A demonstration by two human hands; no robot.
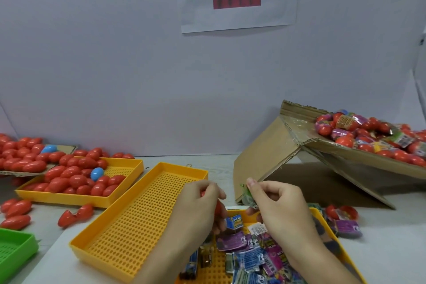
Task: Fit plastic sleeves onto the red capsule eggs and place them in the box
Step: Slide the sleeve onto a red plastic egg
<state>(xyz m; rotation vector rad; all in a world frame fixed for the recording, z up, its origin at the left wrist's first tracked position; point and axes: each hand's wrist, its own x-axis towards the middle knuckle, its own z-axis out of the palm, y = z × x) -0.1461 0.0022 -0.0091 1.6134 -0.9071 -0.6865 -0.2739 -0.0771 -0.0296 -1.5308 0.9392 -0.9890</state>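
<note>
left hand (200,203) curls around a red egg (217,208); right hand (275,200) pinches a green sleeve (247,197). both hover over the near tray (319,214) on the table (221,163), wall (138,76) behind.

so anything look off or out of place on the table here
Yes. Two blue eggs sit among the red ones: one in the filled yellow tray at, one on the cardboard sheet behind it. Several red eggs lie loose on the table left of the trays, and one looks dented or split open.
</note>
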